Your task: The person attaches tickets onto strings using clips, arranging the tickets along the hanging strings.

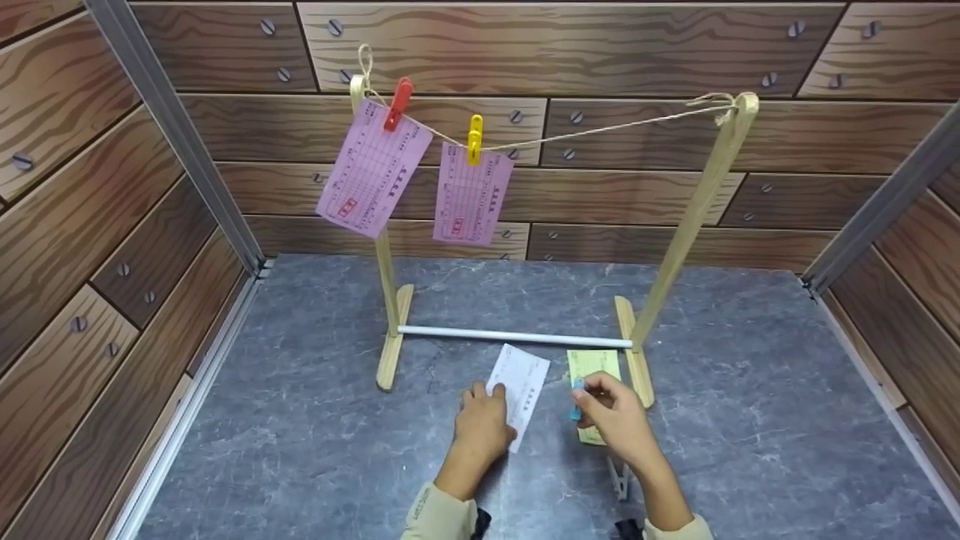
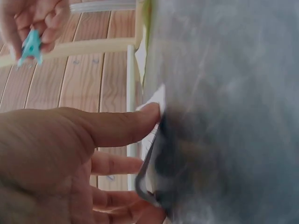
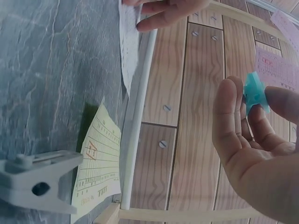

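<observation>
My left hand (image 1: pixel 481 424) pinches a white printed slip (image 1: pixel 527 379) along its left side. In the left wrist view the thumb (image 2: pixel 126 126) lies on one side of the slip and the fingers on the other, with an edge bent up between them. My right hand (image 1: pixel 616 416) holds a light blue clothespin (image 3: pixel 255 91) between thumb and fingertips, raised above the yellow slip (image 3: pixel 99 161) that lies on the table. Beside my right wrist is a white clothespin (image 1: pixel 619 478), also on the table.
A wooden stand with a white crossbar (image 1: pixel 517 337) carries a sagging string (image 1: pixel 607 133). Two pink slips hang there, the left one (image 1: pixel 375 169) by a red clothespin (image 1: pixel 398 103) and the right one (image 1: pixel 474 199) by a yellow clothespin (image 1: pixel 475 139). Wood-patterned walls enclose the grey table (image 1: pixel 315 465).
</observation>
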`<move>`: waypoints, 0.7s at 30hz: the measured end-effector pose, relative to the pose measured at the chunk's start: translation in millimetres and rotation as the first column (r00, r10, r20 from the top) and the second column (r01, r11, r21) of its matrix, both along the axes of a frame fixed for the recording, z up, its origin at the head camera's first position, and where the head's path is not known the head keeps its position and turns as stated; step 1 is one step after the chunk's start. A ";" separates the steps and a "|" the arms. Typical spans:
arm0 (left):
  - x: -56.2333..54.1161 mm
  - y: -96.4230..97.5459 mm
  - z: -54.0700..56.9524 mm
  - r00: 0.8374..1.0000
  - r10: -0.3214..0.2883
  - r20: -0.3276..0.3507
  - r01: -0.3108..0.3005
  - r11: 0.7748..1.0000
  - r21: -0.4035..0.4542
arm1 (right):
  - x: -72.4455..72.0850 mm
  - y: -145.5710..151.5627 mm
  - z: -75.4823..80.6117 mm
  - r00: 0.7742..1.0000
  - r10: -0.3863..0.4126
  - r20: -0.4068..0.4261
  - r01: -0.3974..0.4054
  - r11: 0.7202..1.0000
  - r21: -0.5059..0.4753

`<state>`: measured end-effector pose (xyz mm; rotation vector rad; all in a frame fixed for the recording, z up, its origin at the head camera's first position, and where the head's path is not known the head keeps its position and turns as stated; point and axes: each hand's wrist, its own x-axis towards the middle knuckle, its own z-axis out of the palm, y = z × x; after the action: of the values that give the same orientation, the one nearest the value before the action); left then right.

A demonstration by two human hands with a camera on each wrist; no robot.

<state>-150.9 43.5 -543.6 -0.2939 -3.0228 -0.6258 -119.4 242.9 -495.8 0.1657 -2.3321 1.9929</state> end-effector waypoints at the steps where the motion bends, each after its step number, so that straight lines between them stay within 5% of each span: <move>1: -0.8 -1.7 0.4 1.000 -0.004 0.005 0.004 1.000 0.014 | -0.1 0.6 -0.2 1.000 -0.003 0.001 0.003 1.000 -0.001; 12: -12.5 -18.9 -3.7 0.997 -0.074 -0.018 0.076 0.992 0.099 | 0.1 2.7 3.0 0.999 -0.028 0.020 0.028 0.999 -0.026; 21: -21.8 -27.4 -5.4 0.988 -0.150 -0.022 0.150 0.953 0.265 | 1.0 7.4 6.4 0.999 -0.049 -0.012 0.049 0.999 -0.022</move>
<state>-172.7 16.0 -549.0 -0.5123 -2.8840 -1.0293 -118.4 250.2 -489.4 0.1183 -2.2826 1.9877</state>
